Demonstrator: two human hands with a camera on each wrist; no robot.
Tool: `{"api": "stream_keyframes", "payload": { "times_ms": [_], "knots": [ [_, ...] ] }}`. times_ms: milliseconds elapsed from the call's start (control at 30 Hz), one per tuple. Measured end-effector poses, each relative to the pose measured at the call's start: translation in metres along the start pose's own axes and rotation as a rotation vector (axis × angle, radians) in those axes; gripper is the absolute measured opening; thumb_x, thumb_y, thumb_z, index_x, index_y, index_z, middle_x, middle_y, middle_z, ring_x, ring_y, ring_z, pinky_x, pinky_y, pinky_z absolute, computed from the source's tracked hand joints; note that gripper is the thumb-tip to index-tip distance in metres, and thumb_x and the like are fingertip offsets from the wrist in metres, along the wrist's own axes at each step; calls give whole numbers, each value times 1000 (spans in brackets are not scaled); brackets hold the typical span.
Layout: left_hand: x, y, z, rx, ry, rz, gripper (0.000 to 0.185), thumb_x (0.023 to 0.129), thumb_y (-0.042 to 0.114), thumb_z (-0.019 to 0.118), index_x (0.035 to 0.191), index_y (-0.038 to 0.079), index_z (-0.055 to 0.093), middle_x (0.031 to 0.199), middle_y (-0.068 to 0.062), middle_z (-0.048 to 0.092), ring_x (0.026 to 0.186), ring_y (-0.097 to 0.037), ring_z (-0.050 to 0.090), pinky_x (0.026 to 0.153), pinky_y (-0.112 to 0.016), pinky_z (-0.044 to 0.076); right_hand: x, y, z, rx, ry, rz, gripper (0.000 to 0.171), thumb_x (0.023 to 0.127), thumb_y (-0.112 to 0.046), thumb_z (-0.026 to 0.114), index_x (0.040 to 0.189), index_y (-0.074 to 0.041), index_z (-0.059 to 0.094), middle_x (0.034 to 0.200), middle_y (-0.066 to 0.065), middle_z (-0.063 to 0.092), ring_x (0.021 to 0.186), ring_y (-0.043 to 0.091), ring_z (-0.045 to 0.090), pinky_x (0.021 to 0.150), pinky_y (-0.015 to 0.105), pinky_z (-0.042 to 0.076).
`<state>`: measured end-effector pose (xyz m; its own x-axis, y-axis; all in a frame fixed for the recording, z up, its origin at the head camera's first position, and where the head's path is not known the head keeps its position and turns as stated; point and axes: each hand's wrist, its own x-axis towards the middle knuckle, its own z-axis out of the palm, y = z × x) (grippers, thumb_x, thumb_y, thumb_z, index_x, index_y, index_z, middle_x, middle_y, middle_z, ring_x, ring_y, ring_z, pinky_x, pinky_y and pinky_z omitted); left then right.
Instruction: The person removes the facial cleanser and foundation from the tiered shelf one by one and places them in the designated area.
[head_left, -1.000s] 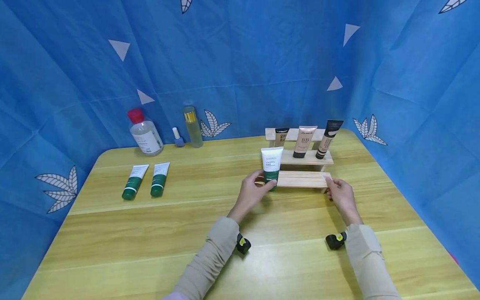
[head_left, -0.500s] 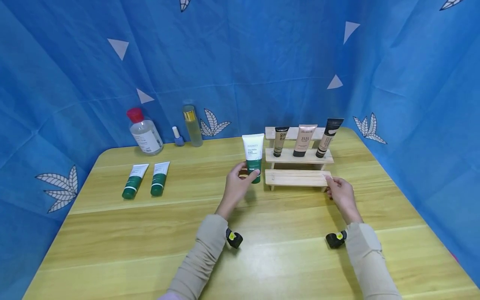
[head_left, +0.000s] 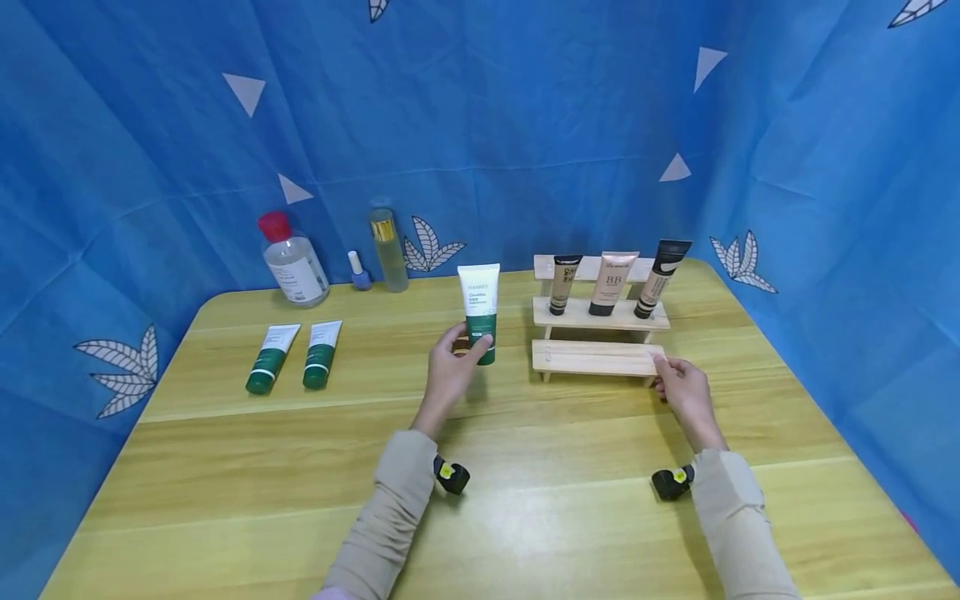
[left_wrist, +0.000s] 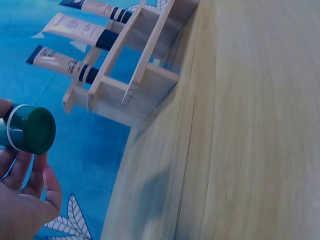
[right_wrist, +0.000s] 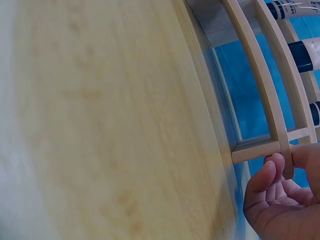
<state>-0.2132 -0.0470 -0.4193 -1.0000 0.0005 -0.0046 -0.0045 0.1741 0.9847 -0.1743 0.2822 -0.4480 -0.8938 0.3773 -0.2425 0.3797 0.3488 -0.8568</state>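
Observation:
My left hand [head_left: 448, 371] grips a white and green squeeze tube [head_left: 481, 304] near its green cap, holding it upright left of a wooden tiered stand [head_left: 592, 358]. In the left wrist view the green cap [left_wrist: 40, 130] points toward the camera, with the fingers curled around the tube. My right hand [head_left: 684, 387] pinches the right end of the stand's lowest shelf between thumb and fingers, as the right wrist view shows at the shelf end [right_wrist: 286, 160]. On the middle shelf stand a gold tube [head_left: 564, 287], a pink BB cream tube [head_left: 612, 283] and a black-topped beige tube [head_left: 660, 279].
Two more white and green tubes [head_left: 272, 360] [head_left: 322, 354] lie on the wooden table [head_left: 225, 483] at left. Behind them stand a red-capped clear bottle [head_left: 296, 267], a small blue nail polish bottle [head_left: 359, 273] and a gold-collared bottle [head_left: 390, 254]. Blue cloth [head_left: 465, 100] hangs behind.
My left hand has carried the white and green tube leftward, away from in front of the stand's left end, uncovering the gold tube. The right hand stays on the lowest shelf's end.

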Motion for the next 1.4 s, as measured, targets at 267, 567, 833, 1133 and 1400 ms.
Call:
{"api": "stream_keyframes", "payload": {
  "times_ms": [267, 567, 833, 1133, 1400],
  "knots": [
    [5, -8, -18, -32, 84, 7, 45, 89, 27, 66, 129, 10, 55, 113, -10, 59, 95, -20, 53, 80, -30, 46, 0, 1, 0, 5, -2, -10, 61, 100, -41, 38, 135, 10, 41, 86, 0, 56, 69, 3, 52, 62, 17, 48],
    [5, -15, -45, -43, 132, 5, 45, 89, 22, 66, 130, 6, 54, 111, -12, 59, 90, -17, 51, 75, -24, 45, 1, 1, 0, 7, -6, -10, 61, 101, -41, 38, 135, 10, 41, 87, 0, 56, 70, 3, 52, 62, 18, 48],
    [7, -20, -71, -16, 192, -47, 48, 90, 21, 64, 133, 5, 51, 112, -14, 57, 91, -16, 51, 75, -22, 45, 1, 2, 1, 7, -7, -6, 63, 100, -42, 37, 136, 9, 40, 89, 2, 55, 71, 4, 51, 62, 18, 48],
    [10, -30, -96, 144, 220, -125, 52, 91, 28, 62, 135, 4, 49, 118, -14, 56, 98, -22, 53, 77, -26, 45, 2, 3, 1, 14, -4, 6, 64, 100, -43, 38, 136, 9, 40, 89, 1, 56, 70, 4, 52, 62, 18, 48],
    [12, -38, -113, 284, 220, -190, 55, 91, 29, 59, 137, 1, 46, 118, -20, 56, 103, -29, 54, 85, -37, 46, 1, 2, 1, 13, -2, 8, 64, 100, -43, 38, 138, 9, 39, 92, 4, 56, 71, 3, 51, 62, 17, 48]
  ]
}}
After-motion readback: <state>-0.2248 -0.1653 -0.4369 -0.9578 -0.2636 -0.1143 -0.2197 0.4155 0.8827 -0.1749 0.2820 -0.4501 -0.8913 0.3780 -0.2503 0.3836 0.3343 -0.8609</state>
